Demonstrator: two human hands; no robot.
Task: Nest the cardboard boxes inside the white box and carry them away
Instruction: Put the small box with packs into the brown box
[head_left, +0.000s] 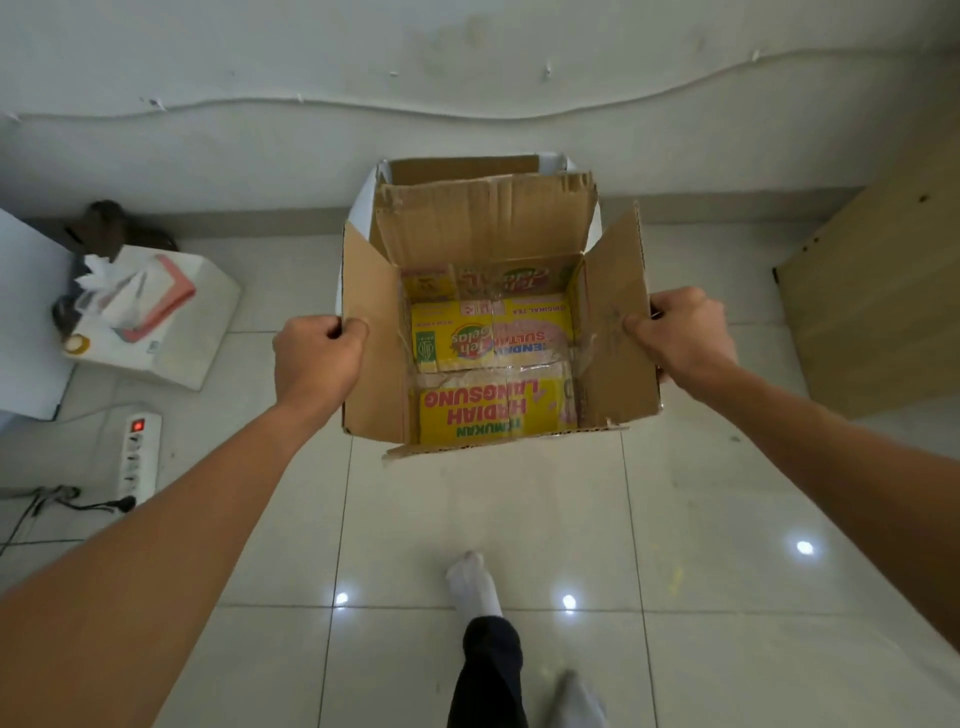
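A brown cardboard box with raised flaps is held off the tiled floor in front of me. Inside it lies a yellow printed cardboard box, flat against the bottom and inner walls. A white box wraps the outside; only its white walls show at the far left and far right corners. My left hand is closed on the left flap and wall. My right hand grips the right flap and wall. Both arms are stretched forward.
A white box with tissues and a pink item sits on the floor at left, a power strip with a lit red switch below it. A wooden panel stands at right. The wall runs behind. My socked feet are below.
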